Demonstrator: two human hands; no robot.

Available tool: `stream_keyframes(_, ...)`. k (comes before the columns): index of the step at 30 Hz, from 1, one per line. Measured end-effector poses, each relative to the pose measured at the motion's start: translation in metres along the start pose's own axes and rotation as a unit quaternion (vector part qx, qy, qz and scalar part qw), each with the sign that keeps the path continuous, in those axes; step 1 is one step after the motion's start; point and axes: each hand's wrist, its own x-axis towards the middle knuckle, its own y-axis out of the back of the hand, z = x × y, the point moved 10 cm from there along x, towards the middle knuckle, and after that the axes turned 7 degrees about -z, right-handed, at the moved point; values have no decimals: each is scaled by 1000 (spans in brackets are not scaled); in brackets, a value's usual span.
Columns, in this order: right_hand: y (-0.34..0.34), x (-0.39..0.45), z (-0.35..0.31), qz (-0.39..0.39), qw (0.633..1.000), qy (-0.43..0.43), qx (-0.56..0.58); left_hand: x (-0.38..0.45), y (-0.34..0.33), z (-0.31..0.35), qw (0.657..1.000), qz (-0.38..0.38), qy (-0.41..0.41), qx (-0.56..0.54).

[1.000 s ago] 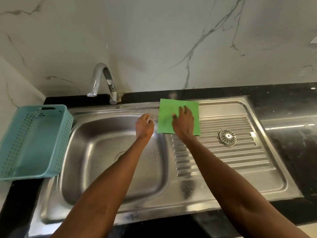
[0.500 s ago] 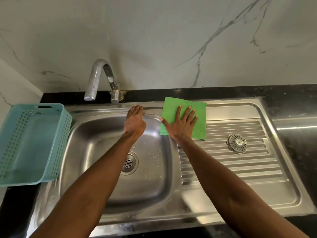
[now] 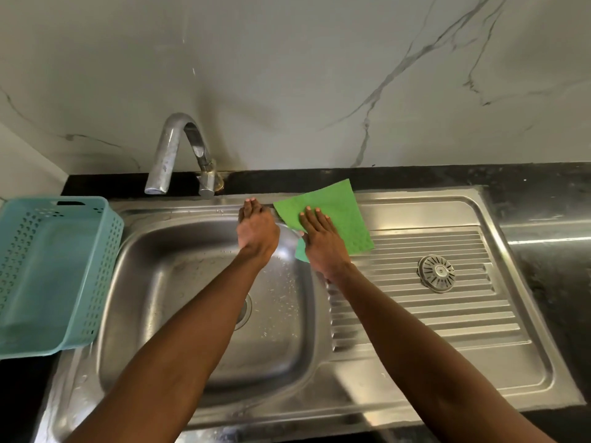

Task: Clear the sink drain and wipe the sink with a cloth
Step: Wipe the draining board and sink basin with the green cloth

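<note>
Since a moment ago the right hand (image 3: 323, 238), flat and gripping nothing, has swivelled the green cloth (image 3: 332, 215) over the sink (image 3: 415, 375) rim towards the left hand (image 3: 257, 230), likewise flat, so wiping looks underway

Under my right hand (image 3: 321, 239) lies a bright green cloth (image 3: 332, 215) with a fine dimpled texture. The sink (image 3: 179, 282) is bare silver steel, speckled with pale droplets; its draining board (image 3: 425, 318), at 3 o'clock of the basin, is pressed in parallel ridges. On those ridges sits a silver strainer (image 3: 436, 272) with radial slots. The tap (image 3: 179, 155), at 12 o'clock, is dull mottled chrome. At 9 o'clock a pale teal basket (image 3: 102, 266) shows rows of small perforations. The wall (image 3: 287, 75) is white marble with grey veins; the counter (image 3: 543, 177) is black.
</note>
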Motion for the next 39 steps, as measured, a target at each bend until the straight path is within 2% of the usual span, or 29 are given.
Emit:
stream_keyframes(2,11,-4,33,7,999,-41,20,-1,3,12,1000,10,-17,-6)
stream_keyframes(6,29,-21,88,22,993,-120,-4,-14,3,55,993,24,-110,-39)
stream_keyframes(11,37,-39,141,72,954,-272,107,-18,-13,61,993,-23,-91,-69)
stream_keyframes(14,36,-35,139,64,946,-302,103,-17,-19,58,995,-38,-90,-25)
stream_keyframes(19,31,-17,111,78,956,-268,89,-12,-23,54,995,-51,-83,2)
stream_keyframes(25,15,-4,33,63,984,-87,145,-6,-30,53,995,-72,-73,13)
stream_keyframes(27,17,-6,28,55,990,-36,123,-7,-32,53,995,-72,-69,22)
stream_keyframes(29,22,-10,49,61,993,-23,102,-8,-33,54,994,-75,-68,33)
stream_keyframes(34,57,-35,151,143,963,-177,145,-9,-34,54,991,-92,-77,51)
stream_keyframes(36,69,-47,179,176,932,-266,173,-8,-35,54,990,-98,-84,53)
stream_keyframes(38,74,-52,186,201,895,-335,213,-8,-35,54,990,-98,-88,53)
stream_keyframes(39,72,-46,177,198,892,-338,224,-8,-34,54,990,-95,-89,50)
